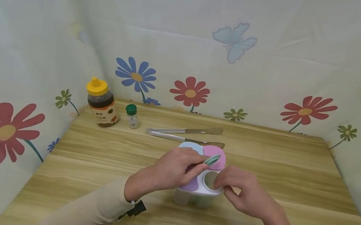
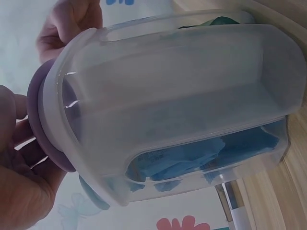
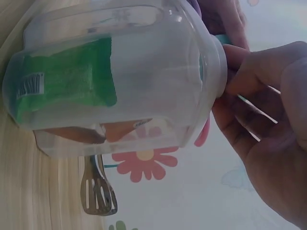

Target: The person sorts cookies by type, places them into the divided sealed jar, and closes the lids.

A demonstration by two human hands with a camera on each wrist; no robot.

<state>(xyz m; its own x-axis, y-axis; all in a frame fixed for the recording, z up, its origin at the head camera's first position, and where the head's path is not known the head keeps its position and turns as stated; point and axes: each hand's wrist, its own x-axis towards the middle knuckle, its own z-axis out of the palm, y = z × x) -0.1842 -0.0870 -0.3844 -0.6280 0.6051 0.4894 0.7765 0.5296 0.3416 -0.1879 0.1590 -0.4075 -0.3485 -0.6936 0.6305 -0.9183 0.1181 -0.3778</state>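
Observation:
A four-part storage box [image 1: 203, 188] with a white top and clear walls stands between the hands. My left hand [image 1: 176, 167] pinches a mint-green lid [image 1: 212, 160], tilted up above the box, and its other fingers lie by the purple lid [image 2: 36, 110]. At the round uncovered opening [image 1: 210, 180], the fingertips of my right hand [image 1: 248, 189] are bent over the rim; what they touch inside is hidden. Through the walls show a green packet [image 3: 69, 79], blue packets [image 2: 177, 158] and brown packets [image 3: 100, 132]. Blue [image 1: 191, 145] and pink [image 1: 215, 156] lids cover the far compartments.
Metal tongs [image 1: 181, 131] lie behind the box. At the back left of the wooden table [image 1: 113, 173] stand a yellow-capped bottle [image 1: 102, 105] of dark contents and a small green-capped shaker jar [image 1: 132, 116]. A flowered curtain [image 1: 163, 46] hangs behind and at both sides.

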